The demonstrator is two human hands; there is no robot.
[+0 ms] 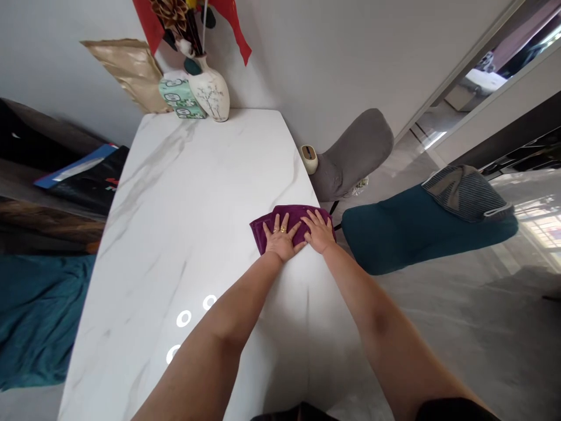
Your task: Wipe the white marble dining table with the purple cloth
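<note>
A folded purple cloth [286, 214] lies on the white marbled table [175, 204], close to its right edge. Flat on the cloth rests my left hand [281, 241], fingers spread, with a gold-coloured ring on one finger. Just to its right, my right hand [319, 233] presses on the cloth's right part with its fingers apart. The two thumbs are near each other. Both palms face down, so part of the cloth under them is hidden.
At the table's far end stand a white vase [211, 90] with flowers, a green tissue pack [182, 96] and a brown paper bag [131, 67]. On the right are a grey chair [355, 155] holding a small cream device [309, 159], and a teal chair [394, 228].
</note>
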